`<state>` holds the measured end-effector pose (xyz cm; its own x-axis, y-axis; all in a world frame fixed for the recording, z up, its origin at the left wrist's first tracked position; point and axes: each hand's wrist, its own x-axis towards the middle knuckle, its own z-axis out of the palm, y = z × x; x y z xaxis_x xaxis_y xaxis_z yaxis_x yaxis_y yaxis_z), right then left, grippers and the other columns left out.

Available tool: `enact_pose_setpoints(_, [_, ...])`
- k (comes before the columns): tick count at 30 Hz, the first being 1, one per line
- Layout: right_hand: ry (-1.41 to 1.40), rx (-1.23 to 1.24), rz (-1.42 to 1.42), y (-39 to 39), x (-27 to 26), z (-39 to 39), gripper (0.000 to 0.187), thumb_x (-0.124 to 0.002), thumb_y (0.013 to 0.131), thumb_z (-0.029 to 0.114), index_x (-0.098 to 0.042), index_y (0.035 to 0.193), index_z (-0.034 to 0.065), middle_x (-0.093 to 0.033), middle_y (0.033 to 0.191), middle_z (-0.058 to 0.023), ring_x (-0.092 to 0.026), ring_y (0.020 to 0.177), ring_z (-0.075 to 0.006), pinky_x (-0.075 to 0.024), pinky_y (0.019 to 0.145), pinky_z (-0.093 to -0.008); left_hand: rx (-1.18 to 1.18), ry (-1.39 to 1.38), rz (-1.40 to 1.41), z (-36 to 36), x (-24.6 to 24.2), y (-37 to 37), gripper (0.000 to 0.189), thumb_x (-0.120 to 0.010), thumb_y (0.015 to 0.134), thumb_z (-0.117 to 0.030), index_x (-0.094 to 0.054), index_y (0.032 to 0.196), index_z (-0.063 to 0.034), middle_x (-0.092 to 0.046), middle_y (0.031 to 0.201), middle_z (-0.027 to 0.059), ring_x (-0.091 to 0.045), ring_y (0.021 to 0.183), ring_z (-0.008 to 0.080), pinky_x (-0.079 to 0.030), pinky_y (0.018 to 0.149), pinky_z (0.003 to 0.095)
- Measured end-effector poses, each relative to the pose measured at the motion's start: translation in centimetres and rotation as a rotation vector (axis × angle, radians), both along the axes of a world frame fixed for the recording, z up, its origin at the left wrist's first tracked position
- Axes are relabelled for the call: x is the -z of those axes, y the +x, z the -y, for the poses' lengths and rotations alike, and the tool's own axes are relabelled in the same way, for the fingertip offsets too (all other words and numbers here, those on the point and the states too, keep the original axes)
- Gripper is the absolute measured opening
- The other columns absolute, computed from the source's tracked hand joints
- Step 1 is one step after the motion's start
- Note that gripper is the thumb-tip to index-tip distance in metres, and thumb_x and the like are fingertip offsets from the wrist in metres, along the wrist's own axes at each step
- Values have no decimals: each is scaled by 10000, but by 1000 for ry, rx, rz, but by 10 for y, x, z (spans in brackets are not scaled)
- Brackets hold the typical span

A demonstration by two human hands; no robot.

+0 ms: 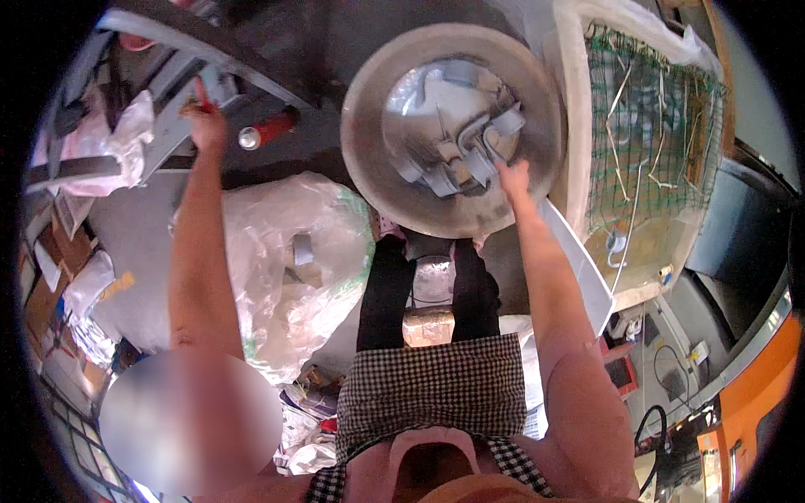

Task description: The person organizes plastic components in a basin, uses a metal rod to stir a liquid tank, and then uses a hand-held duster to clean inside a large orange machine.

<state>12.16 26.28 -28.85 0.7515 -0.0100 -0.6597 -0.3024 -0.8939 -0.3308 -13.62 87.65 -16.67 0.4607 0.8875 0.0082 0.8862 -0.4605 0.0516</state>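
Observation:
Both arms reach away from the body. My left hand (206, 122) is at the upper left, on something small with a red part (202, 91), beside a grey metal frame; its exact grip is too small to tell. Near that hand a red can (270, 129) lies on its side. My right hand (514, 179) reaches over the near right rim of a large round metal basin (368, 126), its fingers at a curled grey strip (481, 165). Several more grey curled pieces (440, 181) lie in the basin.
A large clear plastic bag (270, 220) lies left of the legs. Right of the basin stands a pale-rimmed tub (573, 126) with green netting (654, 138) over it. A white panel (575, 251) leans beside the right forearm. The grey metal frame (170, 119) stands at the upper left.

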Motion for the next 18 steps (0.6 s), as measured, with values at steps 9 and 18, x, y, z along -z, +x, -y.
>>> enact_pose_setpoints(9, [-159,135,152,75,91,-23,972,-760,547,478,-310,1130,-156,-474,1132,-304,-469,1094,-367,-378,920,-368,57,245,-33,0,47,32,548,-546,786,-430,-540,1051,50,-546,1041,253,-520,963,409,-398,837,452])
enact_pose_setpoints(18, [-152,463,139,110,97,-22,823,-664,665,389,-282,1140,-164,-479,1106,-302,-514,1013,-392,-410,900,-425,108,422,112,71,17,42,601,-604,753,-454,-491,1132,-1,-478,1119,208,-397,1070,359,-319,897,454])
